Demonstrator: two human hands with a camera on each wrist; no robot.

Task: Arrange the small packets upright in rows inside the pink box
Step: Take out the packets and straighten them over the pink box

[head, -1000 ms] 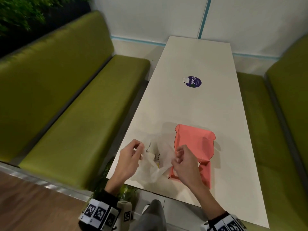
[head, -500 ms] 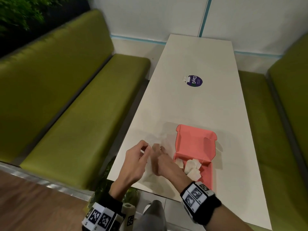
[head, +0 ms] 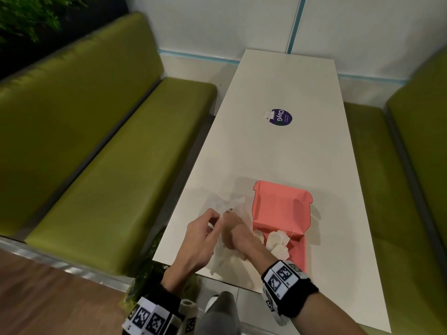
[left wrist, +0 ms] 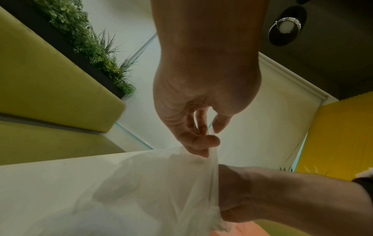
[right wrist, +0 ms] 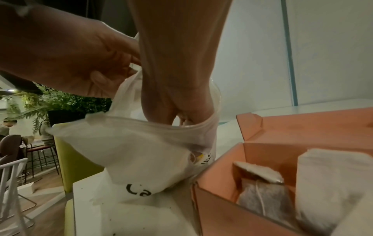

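Beside the pink box [head: 280,209], the right hand [head: 233,234] has plunged into the plastic bag [right wrist: 141,153], fingers hidden, grip unclear; the left hand [head: 202,240] still pinches its rim.

Right hand's fingers [right wrist: 161,111] hidden inside white plastic bag [right wrist: 141,153]

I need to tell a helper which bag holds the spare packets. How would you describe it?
On the white table, at its near end, stands the open pink box. Just left of it lies a translucent white plastic bag with black lettering, the only soft thing there, both hands at its mouth.
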